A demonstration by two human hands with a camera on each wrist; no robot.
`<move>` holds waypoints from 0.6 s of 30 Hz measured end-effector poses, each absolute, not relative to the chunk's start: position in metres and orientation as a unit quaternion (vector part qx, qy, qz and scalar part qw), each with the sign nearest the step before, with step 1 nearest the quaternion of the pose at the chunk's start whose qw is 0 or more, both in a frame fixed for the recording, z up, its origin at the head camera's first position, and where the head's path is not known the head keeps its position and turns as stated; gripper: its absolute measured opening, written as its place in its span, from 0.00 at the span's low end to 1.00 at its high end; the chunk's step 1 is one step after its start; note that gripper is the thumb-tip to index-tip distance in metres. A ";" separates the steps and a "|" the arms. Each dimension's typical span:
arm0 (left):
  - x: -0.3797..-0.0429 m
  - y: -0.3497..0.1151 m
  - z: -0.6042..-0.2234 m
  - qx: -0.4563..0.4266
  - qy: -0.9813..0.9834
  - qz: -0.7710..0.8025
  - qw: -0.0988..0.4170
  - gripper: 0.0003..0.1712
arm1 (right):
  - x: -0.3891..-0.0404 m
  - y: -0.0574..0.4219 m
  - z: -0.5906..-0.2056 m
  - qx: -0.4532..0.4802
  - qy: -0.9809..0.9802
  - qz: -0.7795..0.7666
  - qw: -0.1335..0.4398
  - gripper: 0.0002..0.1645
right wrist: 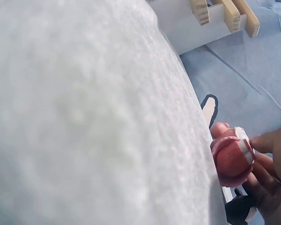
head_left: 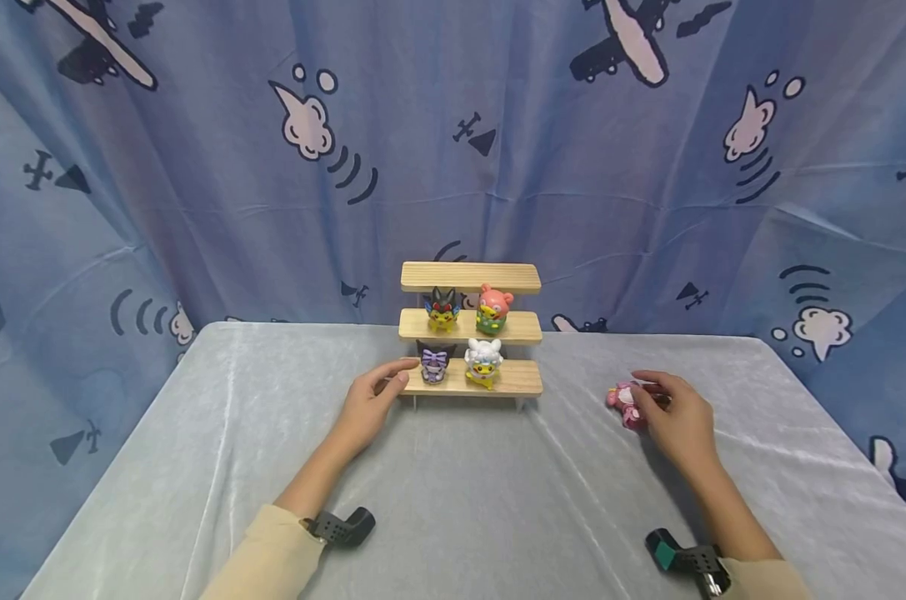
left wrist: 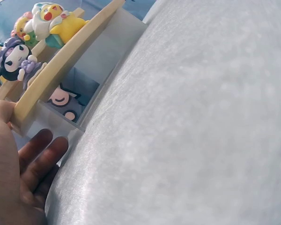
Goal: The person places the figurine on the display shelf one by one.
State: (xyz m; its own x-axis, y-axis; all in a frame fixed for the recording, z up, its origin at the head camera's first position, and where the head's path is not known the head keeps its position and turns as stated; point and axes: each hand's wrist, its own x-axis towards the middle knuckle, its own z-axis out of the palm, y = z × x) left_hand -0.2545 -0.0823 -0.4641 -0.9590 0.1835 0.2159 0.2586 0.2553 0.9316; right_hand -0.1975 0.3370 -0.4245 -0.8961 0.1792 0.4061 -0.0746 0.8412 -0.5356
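Note:
A three-tier wooden display stand (head_left: 471, 277) with clear side supports stands at the back middle of the table. My left hand (head_left: 370, 403) holds the left end of its bottom tier between thumb and index finger; the other fingers hang loosely below, beside the clear support. At right, my right hand (head_left: 679, 421) grips a pink figurine (head_left: 625, 403) with a white patch, low at the tabletop and tilted. Whether it touches the cloth I cannot tell. In the right wrist view the figurine's rounded pink underside (right wrist: 232, 157) faces the camera, with the thumb against its side.
On the bottom tier stand a purple-and-black figurine (head_left: 434, 365) and a white-hooded yellow one (head_left: 483, 363). The middle tier bears a black-eared figurine (head_left: 442, 310) and a pink-hooded one (head_left: 493, 310). A grey cloth (head_left: 453, 500) covers the table; a patterned blue curtain (head_left: 422, 100) hangs behind.

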 end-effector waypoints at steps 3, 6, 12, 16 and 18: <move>-0.255 -0.082 -0.464 -0.140 -0.790 -0.595 0.032 0.19 | -0.198 0.336 -0.424 -0.035 -0.932 0.290 0.215 0.21; -0.246 -0.081 -0.449 -0.137 -0.790 -0.598 0.027 0.19 | -0.199 0.335 -0.423 -0.038 -0.935 0.291 0.201 0.24; -0.240 -0.079 -0.436 -0.127 -0.796 -0.592 0.017 0.18 | -0.201 0.336 -0.424 -0.029 -0.949 0.267 0.167 0.25; -0.250 -0.080 -0.453 -0.128 -0.793 -0.595 0.024 0.19 | -0.201 0.336 -0.424 -0.024 -0.956 0.247 0.158 0.25; -0.253 -0.080 -0.460 -0.130 -0.790 -0.598 0.028 0.18 | -0.200 0.336 -0.425 -0.023 -0.955 0.247 0.161 0.25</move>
